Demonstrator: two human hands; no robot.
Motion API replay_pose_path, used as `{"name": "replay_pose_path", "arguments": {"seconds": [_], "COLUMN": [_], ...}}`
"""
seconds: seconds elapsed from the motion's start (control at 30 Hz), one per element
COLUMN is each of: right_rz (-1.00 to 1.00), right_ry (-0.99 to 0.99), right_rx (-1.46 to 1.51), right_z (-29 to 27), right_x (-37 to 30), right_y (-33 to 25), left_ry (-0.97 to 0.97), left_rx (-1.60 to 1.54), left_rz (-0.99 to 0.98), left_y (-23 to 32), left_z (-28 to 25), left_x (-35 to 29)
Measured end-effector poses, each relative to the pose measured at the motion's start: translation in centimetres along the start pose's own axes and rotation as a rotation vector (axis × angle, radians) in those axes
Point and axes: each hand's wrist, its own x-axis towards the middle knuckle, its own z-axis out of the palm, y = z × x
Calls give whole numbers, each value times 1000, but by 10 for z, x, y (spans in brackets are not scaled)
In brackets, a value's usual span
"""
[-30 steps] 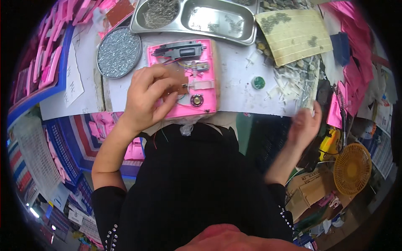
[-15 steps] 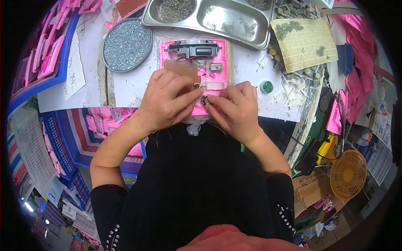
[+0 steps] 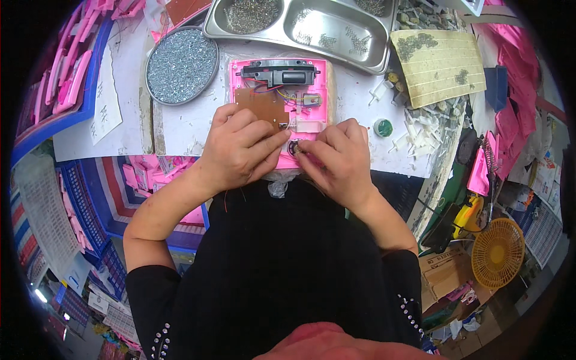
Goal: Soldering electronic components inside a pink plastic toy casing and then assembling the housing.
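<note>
A pink plastic housing (image 3: 237,68) lies open in front of me, with a black plastic assembly (image 3: 282,73) along its far side. Inside it sit a brown circuit board (image 3: 261,102), thin coloured wires and a small metal-cased part (image 3: 311,100). My left hand (image 3: 243,144) rests over the near left of the board, fingers curled together by a small white strip; whatever is between the fingertips is hidden. At the near edge of the housing, my right hand (image 3: 339,157) pinches a small round dark part (image 3: 292,147) between thumb and forefinger.
A round dish of screws (image 3: 183,66) stands left of the housing. Beyond it is a metal tray (image 3: 336,51) with small metal parts. To the right lie a green-topped small container (image 3: 383,127), white plastic pieces (image 3: 414,135) and a yellowish card (image 3: 438,66). A blue crate (image 3: 108,204) stands below left.
My left hand has shifted slightly nearer to me, so more of the brown board shows. My right hand keeps its pinch on the round part with hardly any movement.
</note>
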Motion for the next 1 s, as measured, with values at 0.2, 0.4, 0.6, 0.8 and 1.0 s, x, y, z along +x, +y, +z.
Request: {"name": "replay_pose_path", "arguments": {"seconds": [0.2, 0.4, 0.6, 0.8, 1.0], "right_rz": [67, 124, 85, 232, 493], "right_ry": [190, 103, 27, 23, 100], "right_rx": [18, -219, -303, -44, 246], "right_z": [-7, -7, -13, -14, -5], "right_x": [27, 52, 59, 56, 43], "right_y": [29, 26, 23, 32, 32], "left_ry": [0, 64, 98, 42, 62], "left_rx": [-20, -51, 1, 50, 2], "left_rz": [-8, 45, 47, 31, 6], "left_y": [-1, 4, -2, -3, -8], "left_z": [1, -6, 3, 10, 11], "left_x": [-1, 20, 41, 46, 50]}}
